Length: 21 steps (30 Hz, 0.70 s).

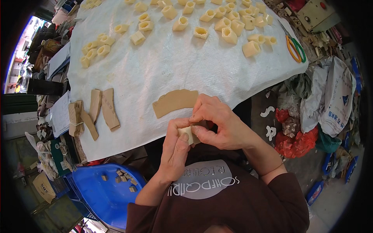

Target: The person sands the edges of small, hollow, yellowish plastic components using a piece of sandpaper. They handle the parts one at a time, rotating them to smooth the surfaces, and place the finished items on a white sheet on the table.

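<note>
My left hand (177,145) is closed around a small cream-coloured hollow block (187,134), held just off the table's near edge, in front of my chest. My right hand (219,122) meets it from the right, its thumb and fingers pinched together at the block's side. What those fingers hold is mostly hidden; a bit of brownish material shows between the hands. Just beyond them, a curved tan sheet (173,103) lies flat on the white table cover (132,77). Several tan strips (110,108) rest at the table's left, some bundled with string.
Many cream hollow pieces (180,23) stand spread over the far side of the table. Scissors (294,47) with orange and green handles lie at the right edge. A blue basin (105,194) with several small blocks sits lower left. Red plastic bags (297,143) and white sacks crowd the right.
</note>
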Each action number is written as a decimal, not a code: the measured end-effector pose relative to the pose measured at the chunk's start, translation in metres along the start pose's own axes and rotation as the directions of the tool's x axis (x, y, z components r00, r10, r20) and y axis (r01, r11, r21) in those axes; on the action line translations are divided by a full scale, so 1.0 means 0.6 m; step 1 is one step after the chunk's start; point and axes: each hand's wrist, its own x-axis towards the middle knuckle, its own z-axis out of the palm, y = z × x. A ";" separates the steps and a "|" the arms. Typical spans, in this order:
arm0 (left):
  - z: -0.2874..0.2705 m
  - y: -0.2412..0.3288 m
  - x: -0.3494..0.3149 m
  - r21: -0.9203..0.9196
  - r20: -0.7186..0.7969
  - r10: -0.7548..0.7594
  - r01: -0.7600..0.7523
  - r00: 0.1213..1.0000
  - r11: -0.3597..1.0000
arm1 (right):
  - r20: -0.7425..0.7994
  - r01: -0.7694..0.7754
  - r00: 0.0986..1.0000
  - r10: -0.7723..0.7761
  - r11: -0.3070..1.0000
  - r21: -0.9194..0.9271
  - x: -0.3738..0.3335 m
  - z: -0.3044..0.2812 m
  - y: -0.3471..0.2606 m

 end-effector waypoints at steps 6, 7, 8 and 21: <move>0.011 0.000 0.005 -0.181 -0.035 -0.018 0.011 0.999 0.983 | -0.005 -0.029 1.000 0.029 1.000 0.007 -0.006 0.007 -0.001; 0.012 0.000 0.005 -0.198 -0.043 -0.022 0.013 0.999 0.980 | 0.000 -0.035 0.999 0.035 0.999 0.010 -0.006 0.007 -0.004; 0.013 0.001 0.006 -0.215 -0.052 -0.027 0.015 0.998 0.976 | -0.002 -0.027 1.000 0.027 1.000 0.007 -0.008 0.008 -0.003; 0.008 0.013 0.019 -0.389 -0.079 0.012 -0.042 0.997 0.920 | -0.010 -0.030 1.000 0.030 1.000 0.002 -0.012 0.022 -0.001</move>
